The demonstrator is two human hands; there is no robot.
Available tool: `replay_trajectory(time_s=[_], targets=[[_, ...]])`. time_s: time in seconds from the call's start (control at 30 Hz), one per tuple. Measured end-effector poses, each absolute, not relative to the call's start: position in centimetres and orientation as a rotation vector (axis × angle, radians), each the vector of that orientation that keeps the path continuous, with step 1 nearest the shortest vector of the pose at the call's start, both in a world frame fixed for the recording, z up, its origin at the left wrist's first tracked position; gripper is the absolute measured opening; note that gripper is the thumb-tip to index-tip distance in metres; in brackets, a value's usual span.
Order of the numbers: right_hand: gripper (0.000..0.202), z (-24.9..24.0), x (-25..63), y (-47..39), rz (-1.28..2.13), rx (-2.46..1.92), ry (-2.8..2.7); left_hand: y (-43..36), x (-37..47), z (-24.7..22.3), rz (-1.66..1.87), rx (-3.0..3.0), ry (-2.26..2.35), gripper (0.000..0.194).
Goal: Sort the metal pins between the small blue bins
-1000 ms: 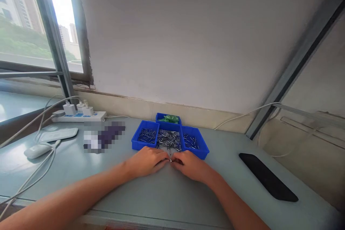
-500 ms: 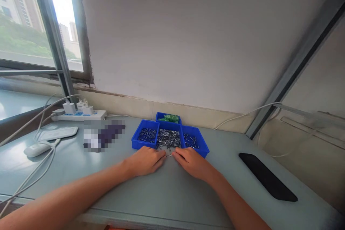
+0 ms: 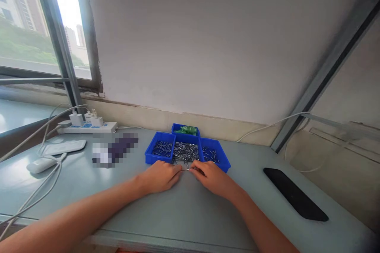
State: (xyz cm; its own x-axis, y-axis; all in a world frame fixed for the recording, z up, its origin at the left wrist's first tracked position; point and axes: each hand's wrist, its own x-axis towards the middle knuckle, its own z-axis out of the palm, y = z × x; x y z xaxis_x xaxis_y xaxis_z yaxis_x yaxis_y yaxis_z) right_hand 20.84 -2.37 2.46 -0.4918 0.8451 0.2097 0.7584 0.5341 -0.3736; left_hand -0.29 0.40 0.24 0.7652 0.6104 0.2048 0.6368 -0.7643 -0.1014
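My left hand (image 3: 162, 176) rests on the desk, thumb and fingers pinched on one end of a thin silvery metal piece (image 3: 185, 169). From the other side my right hand (image 3: 211, 177) closes thumb and forefinger at its brighter end. Just beyond my fingers stand blue plastic bins: the middle bin (image 3: 186, 138) holds a heap of small metal pins (image 3: 186, 151). More slim metal pieces lie in the left bin (image 3: 150, 149) and the right bin (image 3: 222, 158). A few loose pieces show at the middle bin's front, partly hidden by my hands.
Green packets (image 3: 187, 130) fill the rear blue bin (image 3: 177, 126). To the left are a power strip (image 3: 92, 127), cables, a white device (image 3: 41, 165) and a blurred-out object (image 3: 114, 150). A flat black object (image 3: 293, 193) lies on the right of the grey desk (image 3: 166, 217).
My right hand's fingers have shifted slightly, the forefinger lifting a little away from the thumb's line. My left hand has barely moved.
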Motion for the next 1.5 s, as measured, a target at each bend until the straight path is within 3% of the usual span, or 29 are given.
replay_trajectory(time_s=[0.53,0.87,1.17,1.3,1.5], targets=[[0.026,0.8,20.4,-2.0,0.481,-1.186,-2.550,0.6,-0.5,0.2,-0.519,-2.980,-0.729,0.019],[0.022,1.4,20.3,-2.3,0.517,-1.241,-2.478,0.5,-0.4,0.4,-0.621,-3.094,-0.776,0.007],[0.014,1.8,20.5,-2.4,0.502,-1.242,-2.453,0.3,-0.3,0.3,-0.502,-2.984,-1.004,0.007],[0.024,2.0,20.5,-2.3,0.379,-1.270,-2.476,0.6,-0.3,0.1,-0.533,-2.949,-1.008,0.010],[0.022,1.5,20.3,-2.0,0.383,-1.313,-2.530,0.8,-0.4,0.0,-0.602,-2.968,-1.021,0.012]])
